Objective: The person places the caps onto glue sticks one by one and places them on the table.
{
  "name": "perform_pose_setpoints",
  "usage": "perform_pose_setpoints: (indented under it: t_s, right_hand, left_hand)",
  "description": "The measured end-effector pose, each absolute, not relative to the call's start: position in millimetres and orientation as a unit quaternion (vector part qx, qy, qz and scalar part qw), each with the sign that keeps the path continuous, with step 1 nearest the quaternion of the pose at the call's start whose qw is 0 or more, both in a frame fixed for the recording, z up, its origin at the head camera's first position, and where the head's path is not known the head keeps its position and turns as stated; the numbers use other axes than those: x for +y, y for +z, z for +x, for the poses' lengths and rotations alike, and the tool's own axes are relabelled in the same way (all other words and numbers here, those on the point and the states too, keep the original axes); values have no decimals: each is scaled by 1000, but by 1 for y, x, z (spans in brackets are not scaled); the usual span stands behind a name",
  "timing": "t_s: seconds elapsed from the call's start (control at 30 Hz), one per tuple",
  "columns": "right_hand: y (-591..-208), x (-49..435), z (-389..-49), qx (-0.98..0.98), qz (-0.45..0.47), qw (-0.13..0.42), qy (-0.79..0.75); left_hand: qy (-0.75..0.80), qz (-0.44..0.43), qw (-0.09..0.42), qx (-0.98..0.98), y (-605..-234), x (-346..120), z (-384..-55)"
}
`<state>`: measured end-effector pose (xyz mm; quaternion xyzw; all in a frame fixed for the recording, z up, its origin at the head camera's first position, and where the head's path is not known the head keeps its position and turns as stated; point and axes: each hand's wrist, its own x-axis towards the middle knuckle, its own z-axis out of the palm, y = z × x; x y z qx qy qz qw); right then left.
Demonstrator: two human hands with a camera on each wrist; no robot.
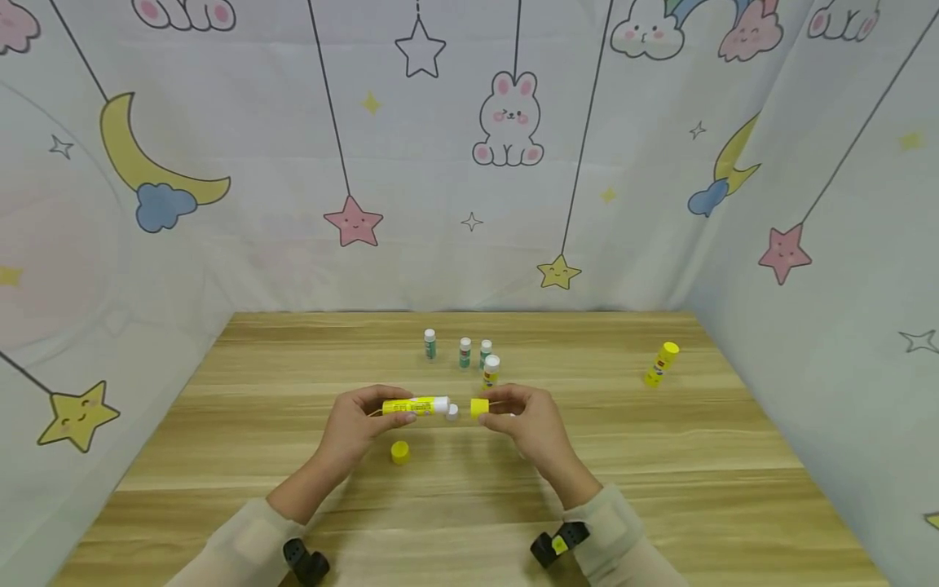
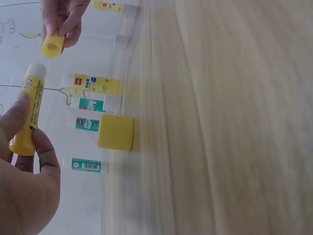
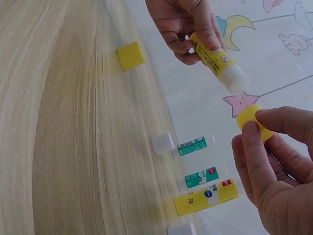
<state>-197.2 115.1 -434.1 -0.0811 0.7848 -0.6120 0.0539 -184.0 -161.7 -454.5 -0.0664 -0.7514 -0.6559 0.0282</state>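
Observation:
My left hand [image 1: 350,420] grips a yellow glue stick [image 1: 414,406], held level above the table with its white end pointing right. Facing that end across a small gap, a yellow cap [image 1: 479,408] is pinched between the fingers and thumb of my right hand [image 1: 534,424]. In the left wrist view the cap's hollow opening shows. A second yellow cap [image 1: 399,452] sits on the table near the left hand. Just behind the gap is a small white cap [image 1: 452,412]. Another yellow glue stick with a white top [image 1: 491,372] stands behind the right hand, partly hidden.
Several small green glue sticks with white caps stand farther back, one of them [image 1: 429,345] apart on the left. A yellow glue stick with a yellow cap [image 1: 662,364] stands at the right. Patterned cloth [image 1: 440,163] hangs behind the wooden table [image 1: 293,350].

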Motion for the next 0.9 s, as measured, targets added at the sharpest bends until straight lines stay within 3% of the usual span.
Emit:
perform_pose_setpoints:
  t_s: [0.9]
  right_hand:
    - [-432,113,-195,749,-93,61,-653]
  left_hand:
    - [-659,-33,33,-750,-448,-157,-181]
